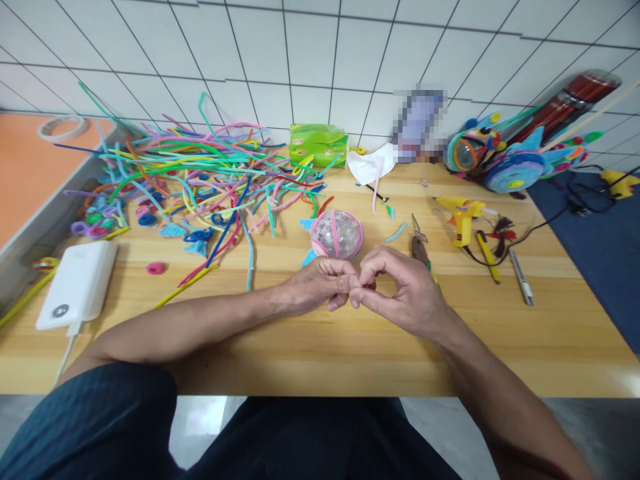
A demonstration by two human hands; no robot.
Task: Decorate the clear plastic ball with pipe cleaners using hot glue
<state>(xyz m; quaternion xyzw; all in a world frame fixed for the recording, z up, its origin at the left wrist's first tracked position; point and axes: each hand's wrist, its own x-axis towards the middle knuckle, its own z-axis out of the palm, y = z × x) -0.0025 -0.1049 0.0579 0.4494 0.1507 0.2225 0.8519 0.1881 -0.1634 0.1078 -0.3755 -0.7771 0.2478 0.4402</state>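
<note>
Over the front middle of the table, my left hand (pixel 325 283) and my right hand (pixel 403 290) meet fingertip to fingertip. Both are closed in a pinch, and whatever lies between the fingers is hidden or too small to name. Just behind them sits a clear plastic ball (pixel 336 235) banded with pink pipe cleaner, with light blue ridged fins at its left side. Pliers (pixel 419 250) lie beyond my right hand, partly covered by it. A short light blue pipe cleaner piece (pixel 396 232) rests near the ball.
A heap of coloured pipe cleaners (pixel 200 173) spreads across the back left. At the left stands a white power bank (pixel 77 285) with a cable. A yellow glue gun (pixel 463 217), a yellow cutter (pixel 487 257) and a silver pen-like tool (pixel 521 279) lie right. Finished fish crafts (pixel 515 170) stand behind.
</note>
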